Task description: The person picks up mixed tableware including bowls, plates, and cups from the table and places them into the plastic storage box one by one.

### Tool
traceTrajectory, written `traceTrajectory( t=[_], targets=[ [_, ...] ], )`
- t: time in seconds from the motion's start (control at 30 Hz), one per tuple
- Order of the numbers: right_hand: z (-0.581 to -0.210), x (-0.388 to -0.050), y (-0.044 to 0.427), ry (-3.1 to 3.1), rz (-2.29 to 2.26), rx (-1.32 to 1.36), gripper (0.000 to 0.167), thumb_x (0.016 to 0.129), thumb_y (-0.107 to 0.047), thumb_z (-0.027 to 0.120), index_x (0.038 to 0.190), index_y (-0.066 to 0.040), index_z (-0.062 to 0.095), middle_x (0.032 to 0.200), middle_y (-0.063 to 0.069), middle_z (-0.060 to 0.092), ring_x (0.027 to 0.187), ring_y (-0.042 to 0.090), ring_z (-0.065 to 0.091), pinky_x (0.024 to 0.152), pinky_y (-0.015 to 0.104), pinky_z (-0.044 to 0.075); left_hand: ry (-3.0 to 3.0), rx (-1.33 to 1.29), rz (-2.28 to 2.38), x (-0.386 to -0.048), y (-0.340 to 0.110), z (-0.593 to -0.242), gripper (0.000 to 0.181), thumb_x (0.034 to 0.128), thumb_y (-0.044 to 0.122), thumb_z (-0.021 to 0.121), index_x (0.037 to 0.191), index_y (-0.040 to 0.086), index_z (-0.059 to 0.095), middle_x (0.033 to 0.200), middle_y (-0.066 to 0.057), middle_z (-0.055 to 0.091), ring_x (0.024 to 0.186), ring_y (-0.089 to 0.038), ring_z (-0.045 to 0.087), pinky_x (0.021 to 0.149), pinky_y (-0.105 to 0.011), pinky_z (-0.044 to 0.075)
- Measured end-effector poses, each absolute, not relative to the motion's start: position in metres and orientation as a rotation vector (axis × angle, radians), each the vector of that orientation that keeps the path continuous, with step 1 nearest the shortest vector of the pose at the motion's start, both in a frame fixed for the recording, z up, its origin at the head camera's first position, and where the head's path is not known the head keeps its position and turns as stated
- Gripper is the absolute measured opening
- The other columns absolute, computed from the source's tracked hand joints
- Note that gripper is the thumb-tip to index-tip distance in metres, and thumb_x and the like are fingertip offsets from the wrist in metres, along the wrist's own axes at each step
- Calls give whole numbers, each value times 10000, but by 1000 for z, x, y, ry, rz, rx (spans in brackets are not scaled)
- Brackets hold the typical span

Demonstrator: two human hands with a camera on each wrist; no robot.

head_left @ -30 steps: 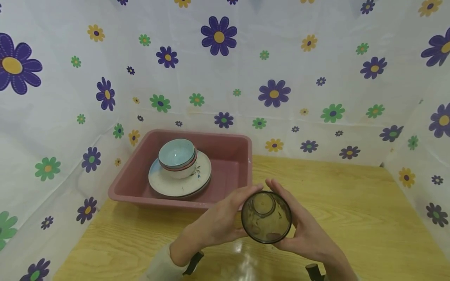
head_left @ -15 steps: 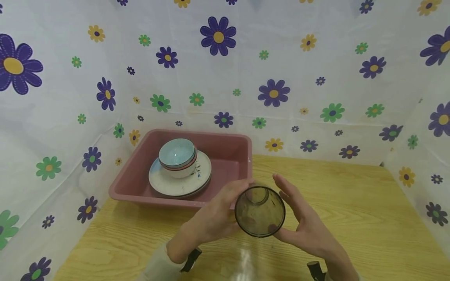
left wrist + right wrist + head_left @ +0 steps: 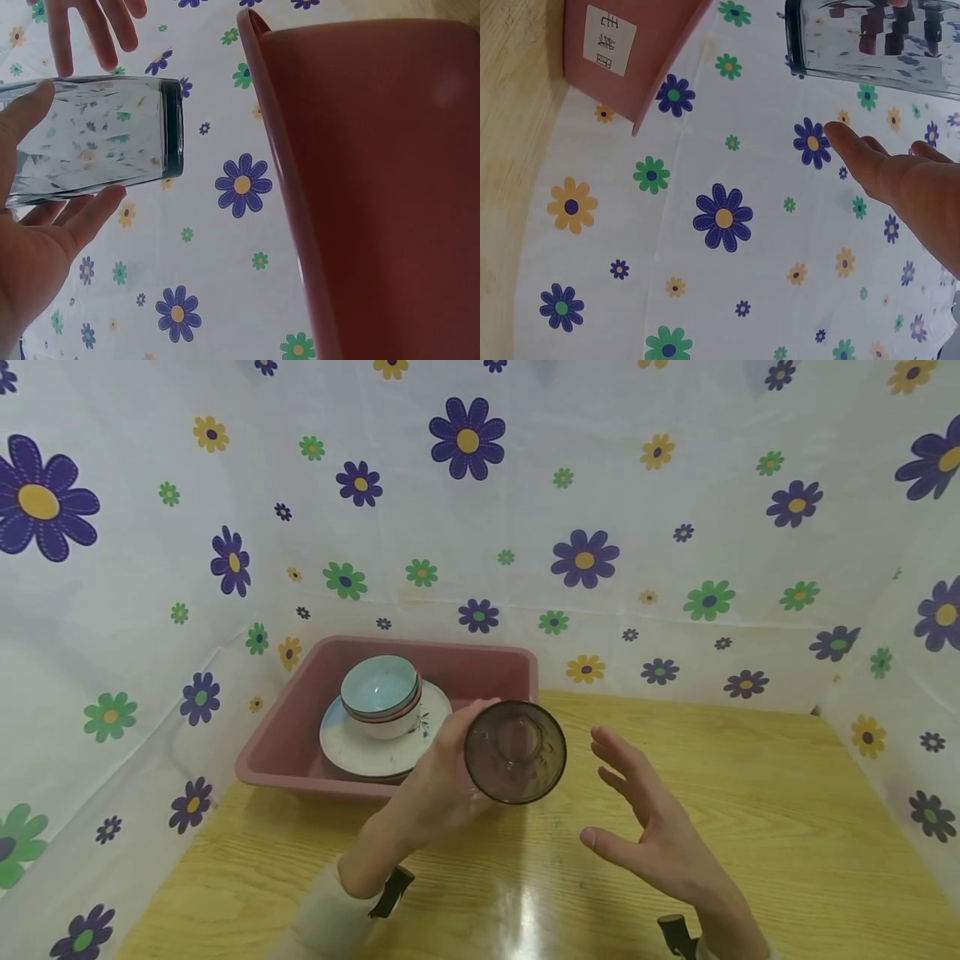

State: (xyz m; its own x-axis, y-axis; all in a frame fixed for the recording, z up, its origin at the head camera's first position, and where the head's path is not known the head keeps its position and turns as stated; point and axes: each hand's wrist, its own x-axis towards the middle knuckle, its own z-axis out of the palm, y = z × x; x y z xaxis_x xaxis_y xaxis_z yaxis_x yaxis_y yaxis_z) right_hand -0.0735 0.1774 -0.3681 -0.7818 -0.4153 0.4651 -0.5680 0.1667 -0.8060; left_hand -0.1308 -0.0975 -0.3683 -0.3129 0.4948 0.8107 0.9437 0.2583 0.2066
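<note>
My left hand (image 3: 435, 785) grips a smoky, see-through drinking glass (image 3: 516, 777), its rim facing the head camera. In the left wrist view the thumb lies on one side of the glass (image 3: 112, 135) and the fingers (image 3: 96, 217) curl under the other. To the right of it, apart from the glass, my right hand (image 3: 660, 827) hangs over the table with thumb and fingers spread and nothing between them. From the right wrist, the glass (image 3: 885, 52) appears at the top, clear of that hand (image 3: 907, 180).
A pink plastic tub (image 3: 258, 777) stands on the wooden table (image 3: 750, 793), behind and left of the hands. In it, stacked bowls (image 3: 378, 685) sit on plates (image 3: 360, 756). A label (image 3: 609, 39) is stuck on the tub's outside. Flower-printed sheeting (image 3: 510, 510) surrounds the table.
Both hands held the glass earlier. The right hand has let go and stays at the right, while the left hand has carried the glass left and away from the head camera, toward the tub.
</note>
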Motion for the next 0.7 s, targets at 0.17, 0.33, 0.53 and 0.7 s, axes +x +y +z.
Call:
traceTrajectory(
  t=[0.17,0.33,0.53,0.7],
  targets=[
    [-370,-75,179,-2290,1654,977,935,822,113,709,1579,-119,211,1608,86,267,1464,173,292,1129,218,337,-2019,-1152,-924,-138,-102,-365,1090,649,30,918,1468,-82,209,1407,-267,424,1284,-373,477,1109,-412,401],
    [-369,-76,178,-2290,1657,958,915,833,86,718,1576,-134,233,1602,51,283,1446,168,328,1103,193,357,-1998,-1114,-938,-150,-104,-364,1025,665,17,905,1448,-108,256,1395,-265,424,1274,-364,489,1064,-451,442],
    [-371,-80,180,-2342,1639,927,845,865,43,708,1557,-174,275,1574,54,321,1376,124,424,1061,222,419,-2098,-1041,-1125,-160,-103,-362,1020,717,52,888,1495,-7,231,1413,-197,409,1282,-319,485,935,-446,538],
    [-374,-82,183,-2436,1608,864,726,905,-24,697,1509,-224,348,1534,43,382,1273,189,533,994,303,499,-2244,-883,-1252,-165,-102,-361,978,756,100,868,1506,62,241,1416,-146,413,1295,-284,470,907,-469,547]
  ],
)
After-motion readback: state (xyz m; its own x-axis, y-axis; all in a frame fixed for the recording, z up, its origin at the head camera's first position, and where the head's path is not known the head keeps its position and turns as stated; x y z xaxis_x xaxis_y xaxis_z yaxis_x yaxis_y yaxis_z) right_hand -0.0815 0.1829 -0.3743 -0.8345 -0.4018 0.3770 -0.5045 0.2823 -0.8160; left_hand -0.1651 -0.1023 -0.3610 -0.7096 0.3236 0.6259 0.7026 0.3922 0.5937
